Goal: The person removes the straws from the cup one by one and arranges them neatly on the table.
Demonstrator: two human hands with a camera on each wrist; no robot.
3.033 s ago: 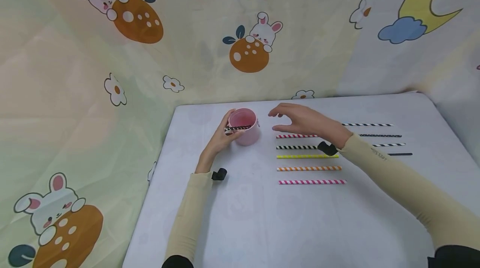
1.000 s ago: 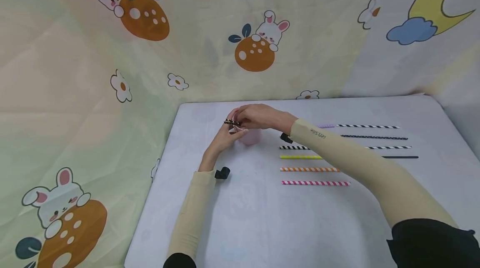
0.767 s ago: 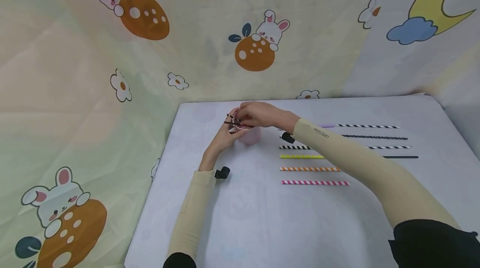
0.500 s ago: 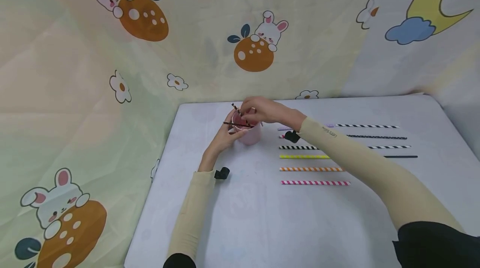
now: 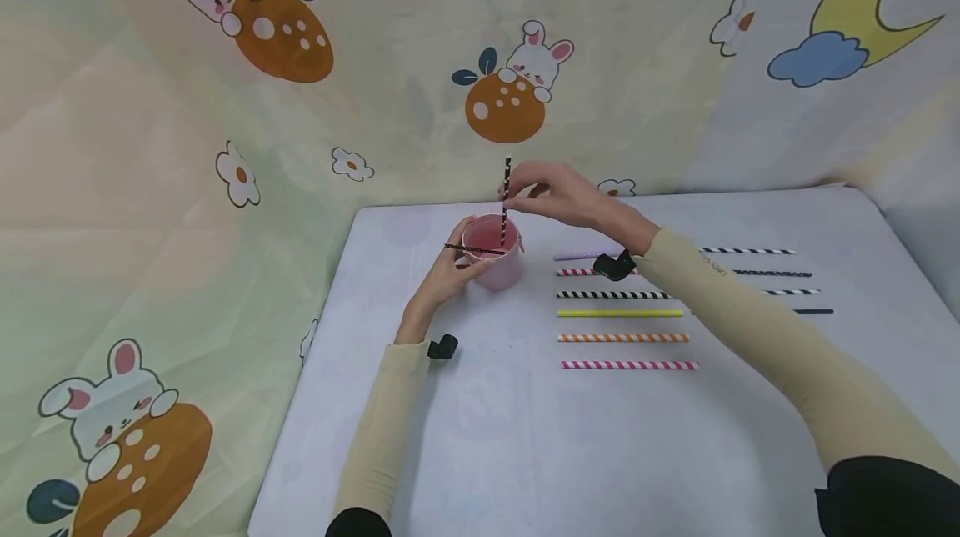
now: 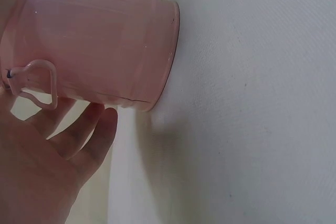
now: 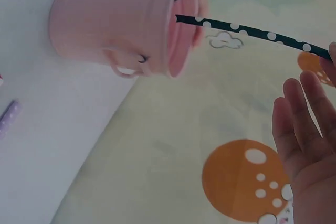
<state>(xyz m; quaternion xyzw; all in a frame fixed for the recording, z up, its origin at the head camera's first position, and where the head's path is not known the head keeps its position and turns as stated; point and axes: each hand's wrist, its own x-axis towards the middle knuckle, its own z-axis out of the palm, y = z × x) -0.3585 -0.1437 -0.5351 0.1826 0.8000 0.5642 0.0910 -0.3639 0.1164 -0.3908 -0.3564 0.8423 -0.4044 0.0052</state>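
My left hand [image 5: 442, 277] grips a small pink metal bucket [image 5: 501, 277] from its left side, fingers and thumb spread around it. In the left wrist view the bucket [image 6: 94, 40] shows a wire lug at its side. A thin black, light-spotted straw [image 5: 463, 248] lies across the mouth, by the left thumb. Above the opening, my right hand [image 5: 558, 195] pinches a second black straw [image 5: 507, 168] nearly upright between thumb and fingers. In the right wrist view this straw [image 7: 252, 32] has white dots, and its lower end is at the bucket's rim.
Right of the bucket, separate straws lie in rows: lilac [image 5: 577, 256], red-striped [image 5: 576, 273], black-striped [image 5: 611, 295], yellow [image 5: 618, 313], orange [image 5: 622, 338] and pink [image 5: 630, 365]. Further dark straws [image 5: 772, 274] lie partly behind the right forearm. A printed cloth backdrop [image 5: 405, 103] rises behind the table.
My right hand came empty to the bucket, took one of the black dotted straws at the rim, then moved up and right, turning it upright. My left hand keeps holding the bucket.
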